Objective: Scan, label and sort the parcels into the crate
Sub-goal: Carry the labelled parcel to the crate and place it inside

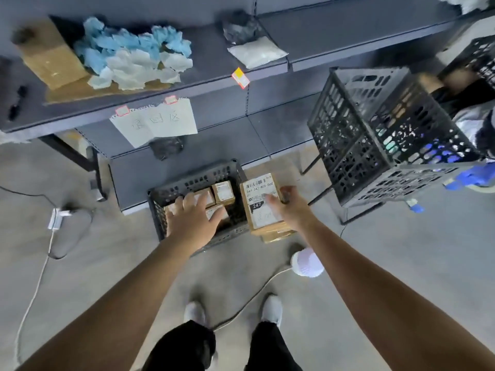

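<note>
While the left hand (192,218) spreads flat over the crate (187,180), the right hand (288,207) grips the labelled parcel (258,194) — just right of the crate, its long axis pointing away.

Three black crates are in view: a floor crate (192,180), a raised crate (345,140) and a third crate (479,57) at the right edge. At least three small parcels (223,192) lie in the floor crate. One large parcel (261,202) stands outside its right wall. Two paper sheets (174,117) hang from the front edge of the shelf (348,30). There are two hands: the left hand (191,218) and the right hand (288,207).
</note>
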`<state>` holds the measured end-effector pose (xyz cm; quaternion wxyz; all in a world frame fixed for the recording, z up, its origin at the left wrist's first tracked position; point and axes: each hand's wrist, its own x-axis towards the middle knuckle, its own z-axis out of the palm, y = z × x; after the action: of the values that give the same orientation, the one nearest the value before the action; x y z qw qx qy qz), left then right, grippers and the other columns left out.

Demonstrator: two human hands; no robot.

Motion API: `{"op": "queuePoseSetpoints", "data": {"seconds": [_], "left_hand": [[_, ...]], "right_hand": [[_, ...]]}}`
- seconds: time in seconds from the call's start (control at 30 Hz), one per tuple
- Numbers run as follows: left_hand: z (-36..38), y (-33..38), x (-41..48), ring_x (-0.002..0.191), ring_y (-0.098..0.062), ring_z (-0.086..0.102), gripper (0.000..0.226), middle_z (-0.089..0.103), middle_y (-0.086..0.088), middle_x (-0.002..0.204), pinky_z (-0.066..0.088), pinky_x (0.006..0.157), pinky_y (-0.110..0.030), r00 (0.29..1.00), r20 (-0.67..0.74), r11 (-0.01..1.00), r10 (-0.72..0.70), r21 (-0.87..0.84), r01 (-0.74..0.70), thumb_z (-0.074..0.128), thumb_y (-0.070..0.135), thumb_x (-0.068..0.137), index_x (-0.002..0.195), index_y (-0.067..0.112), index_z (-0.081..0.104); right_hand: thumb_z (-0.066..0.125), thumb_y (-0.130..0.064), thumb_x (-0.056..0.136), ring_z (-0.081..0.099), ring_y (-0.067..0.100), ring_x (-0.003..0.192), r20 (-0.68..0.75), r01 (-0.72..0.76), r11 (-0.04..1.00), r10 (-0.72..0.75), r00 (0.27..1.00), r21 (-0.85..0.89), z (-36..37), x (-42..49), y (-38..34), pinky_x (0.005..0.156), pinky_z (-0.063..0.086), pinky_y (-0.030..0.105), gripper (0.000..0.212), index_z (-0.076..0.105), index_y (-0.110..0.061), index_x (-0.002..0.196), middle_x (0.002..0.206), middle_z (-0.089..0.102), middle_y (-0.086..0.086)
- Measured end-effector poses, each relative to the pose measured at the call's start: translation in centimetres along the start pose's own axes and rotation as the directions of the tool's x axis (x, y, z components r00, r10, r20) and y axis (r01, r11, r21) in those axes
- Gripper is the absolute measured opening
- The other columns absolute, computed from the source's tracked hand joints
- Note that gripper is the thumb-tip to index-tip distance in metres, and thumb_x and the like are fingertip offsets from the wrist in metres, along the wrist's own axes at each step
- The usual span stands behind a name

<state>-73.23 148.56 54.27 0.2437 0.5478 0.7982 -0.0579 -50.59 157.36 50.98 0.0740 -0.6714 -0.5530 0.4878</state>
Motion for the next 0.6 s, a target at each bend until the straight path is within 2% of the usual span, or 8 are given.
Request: {"op": "queuePoseSetpoints", "data": {"seconds": [0.1,0.2,0.23,0.37,0.5,0.6], "left_hand": [[3.2,-0.2,4.2,0.145,-0.033,0.013,0.067,0.019,-0.008,0.158,0.023,0.114,-0.054,1.0,0.001,1.0,-0.031,-0.001,0.031,0.025,0.065,0.094,0.151,0.029,0.021],[7.9,-1.5,10.4,0.146,-0.032,0.011,0.068,0.016,-0.009,0.159,0.021,0.115,-0.055,1.0,0.008,1.0,-0.023,0.003,0.023,0.025,0.064,0.095,0.152,0.028,0.018],[9.8,-2.3,12.8,0.147,-0.032,0.009,0.068,0.015,-0.009,0.16,0.019,0.116,-0.055,1.0,0.003,1.0,-0.026,0.001,0.026,0.025,0.064,0.095,0.153,0.028,0.017],[18.4,-5.5,21.7,0.148,-0.033,0.007,0.071,0.011,-0.01,0.161,0.016,0.116,-0.057,0.998,0.011,0.998,-0.065,-0.015,0.065,0.021,0.066,0.095,0.154,0.028,0.012],[26.8,-7.7,27.9,0.148,-0.033,0.006,0.071,0.008,-0.008,0.162,0.016,0.115,-0.057,0.997,0.023,0.996,-0.077,-0.032,0.077,0.022,0.066,0.095,0.154,0.029,0.009],[31.3,-8.8,31.1,0.147,-0.033,0.008,0.073,0.011,-0.007,0.16,0.021,0.114,-0.057,0.996,0.025,0.995,-0.084,-0.058,0.085,0.022,0.067,0.094,0.153,0.027,0.008]], "right_hand": [[0.069,-0.058,0.082,0.067,0.018,0.094,0.067,0.034,0.999,-0.036,0.997,0.026,2.0,5.0,-0.4,0.073,0.058,0.031,0.063,0.044,-0.02,0.125,0.11,0.066,-0.005],[0.071,-0.049,0.086,0.066,0.015,0.093,0.086,0.115,0.989,-0.107,0.991,-0.095,5.8,11.8,0.7,0.073,0.056,0.028,0.056,0.047,-0.018,0.126,0.11,0.067,-0.005],[0.07,-0.047,0.087,0.065,0.016,0.094,0.093,0.145,0.978,-0.132,0.987,-0.148,7.5,14.3,1.3,0.074,0.054,0.027,0.056,0.046,-0.018,0.13,0.112,0.067,-0.003],[0.066,-0.049,0.089,0.065,0.024,0.102,0.126,0.197,0.946,-0.169,0.978,-0.258,15.4,24.3,5.3,0.085,0.056,0.04,0.061,0.041,-0.022,0.137,0.121,0.065,0.003],[0.062,-0.048,0.092,0.058,0.017,0.092,0.178,0.168,0.931,-0.115,0.977,-0.325,21.8,31.6,10.6,0.077,0.044,0.029,0.06,0.038,-0.023,0.141,0.118,0.063,-0.002],[0.064,-0.046,0.092,0.06,0.016,0.097,0.187,0.141,0.94,-0.085,0.979,-0.311,25.0,35.6,13.9,0.084,0.046,0.029,0.059,0.039,-0.022,0.14,0.124,0.063,-0.001]]}}
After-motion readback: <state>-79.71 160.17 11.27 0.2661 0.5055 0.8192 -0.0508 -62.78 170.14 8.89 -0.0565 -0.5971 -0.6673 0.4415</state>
